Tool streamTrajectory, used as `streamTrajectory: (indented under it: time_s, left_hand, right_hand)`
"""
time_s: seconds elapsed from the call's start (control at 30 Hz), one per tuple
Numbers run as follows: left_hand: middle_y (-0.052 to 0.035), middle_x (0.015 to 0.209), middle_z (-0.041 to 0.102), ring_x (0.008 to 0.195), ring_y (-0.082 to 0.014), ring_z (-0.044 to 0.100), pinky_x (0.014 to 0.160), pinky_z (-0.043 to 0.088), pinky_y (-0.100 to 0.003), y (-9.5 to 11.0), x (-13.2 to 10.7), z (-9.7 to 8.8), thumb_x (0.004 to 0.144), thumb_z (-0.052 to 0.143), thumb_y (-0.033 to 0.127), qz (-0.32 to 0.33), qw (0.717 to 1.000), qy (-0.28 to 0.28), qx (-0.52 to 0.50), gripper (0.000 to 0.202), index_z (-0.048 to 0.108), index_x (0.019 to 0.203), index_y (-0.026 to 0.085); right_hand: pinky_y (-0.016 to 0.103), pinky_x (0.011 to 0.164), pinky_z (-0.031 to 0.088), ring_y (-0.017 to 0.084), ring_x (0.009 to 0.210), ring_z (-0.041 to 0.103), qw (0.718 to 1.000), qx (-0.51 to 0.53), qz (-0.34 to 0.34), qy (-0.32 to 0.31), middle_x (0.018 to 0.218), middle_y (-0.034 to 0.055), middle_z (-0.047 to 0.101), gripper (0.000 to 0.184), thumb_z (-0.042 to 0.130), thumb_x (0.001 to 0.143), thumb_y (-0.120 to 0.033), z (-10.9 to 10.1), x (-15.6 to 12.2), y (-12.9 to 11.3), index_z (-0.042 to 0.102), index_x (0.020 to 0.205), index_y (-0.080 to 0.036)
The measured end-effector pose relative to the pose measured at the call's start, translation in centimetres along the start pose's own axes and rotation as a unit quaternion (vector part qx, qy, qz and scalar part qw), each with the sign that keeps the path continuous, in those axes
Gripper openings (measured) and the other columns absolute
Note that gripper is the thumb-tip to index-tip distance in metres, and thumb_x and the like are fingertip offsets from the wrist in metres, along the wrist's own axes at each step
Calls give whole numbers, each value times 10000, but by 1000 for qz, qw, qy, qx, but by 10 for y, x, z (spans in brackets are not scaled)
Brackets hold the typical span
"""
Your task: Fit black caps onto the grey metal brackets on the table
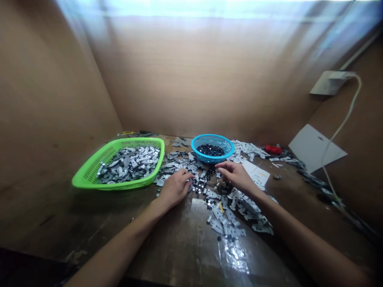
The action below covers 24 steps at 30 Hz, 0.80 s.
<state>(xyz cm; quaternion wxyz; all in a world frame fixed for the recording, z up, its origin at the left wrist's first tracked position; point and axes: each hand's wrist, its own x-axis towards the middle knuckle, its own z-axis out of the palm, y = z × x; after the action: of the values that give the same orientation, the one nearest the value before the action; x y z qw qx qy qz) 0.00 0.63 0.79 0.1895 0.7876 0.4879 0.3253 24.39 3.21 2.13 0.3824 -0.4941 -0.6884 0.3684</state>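
My left hand (176,185) rests low over the table, its thumb and fingers curled together at the edge of a scatter of small black and silvery round pieces (200,186). Whatever sits between those fingertips is too small to make out. Just in front of the blue basket (213,160) hovers my right hand (233,173), thumb and forefinger brought together in a pinch; I cannot see clearly what they hold. Small dark pieces (211,150) fill the bottom of that basket. Flat grey-white parts (223,223) lie loosely below and between the hands.
On the left stands a green basket (116,185) heaped with grey parts (131,163). A white paper (256,173) and a red object (273,149) lie to the right. A white card (315,147) leans by the right wall, near a hanging cable (348,113). Wooden panels surround the table.
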Motion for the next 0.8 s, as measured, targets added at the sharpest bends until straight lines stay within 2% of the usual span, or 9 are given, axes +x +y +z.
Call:
streamTrajectory:
  time_s: [0.1,0.2,0.3,0.4,0.5,0.6,0.67,0.8]
  left_hand:
    - [-40,871,566,814,-167,531,720,386,-264,-2,-1,2,818,474,264,33,996,-14,78,156,620,858,228]
    - [-43,855,571,820,-168,527,735,379,-265,-5,1,0,831,457,266,38,996,3,86,147,592,826,209]
    - [-42,866,579,818,-174,529,727,380,-267,-6,2,-2,808,497,301,30,996,-14,83,134,582,864,213]
    - [-36,851,584,812,-178,532,715,380,-269,-5,0,-2,778,536,306,23,996,-30,84,123,584,853,222]
    - [-35,805,589,772,-175,535,697,380,-272,-1,0,-3,768,544,307,10,998,-9,60,105,587,785,212]
    - [-29,765,597,714,-163,545,662,393,-267,1,2,-4,741,577,336,-38,998,14,-39,140,587,769,199]
    - [-24,737,596,669,-149,553,632,412,-261,1,4,-4,719,604,356,-96,983,2,-155,188,578,783,181]
    - [-28,738,598,614,-109,556,611,442,-244,2,3,-1,688,645,367,-211,897,-76,-382,317,578,903,144]
  right_hand:
    - [253,530,426,124,548,541,999,-42,-11,-10,773,39,654,289,510,776,-354,4,-2,0,642,948,-163]
    - [276,623,440,150,646,576,995,-96,-38,-5,836,42,670,261,509,780,-326,5,-2,0,660,930,-176]
    - [280,688,431,172,750,592,985,-161,-57,-13,883,38,677,218,524,774,-287,1,-2,0,676,903,-196]
    - [265,664,416,177,753,599,971,-224,-55,-63,849,31,684,175,549,761,-271,0,-2,5,690,846,-211]
    - [253,627,392,176,738,599,953,-283,-59,-88,824,18,683,165,560,761,-291,3,-4,12,688,854,-245]
    - [244,585,363,182,738,594,935,-338,-59,-90,819,5,679,158,593,740,-313,7,-7,18,682,866,-278]
    - [240,583,360,180,742,591,928,-355,-55,-96,816,2,677,147,596,739,-286,7,-7,22,680,859,-278]
    - [255,685,403,171,801,584,937,-328,-80,-87,879,15,666,174,535,791,-249,3,-2,27,665,906,-251]
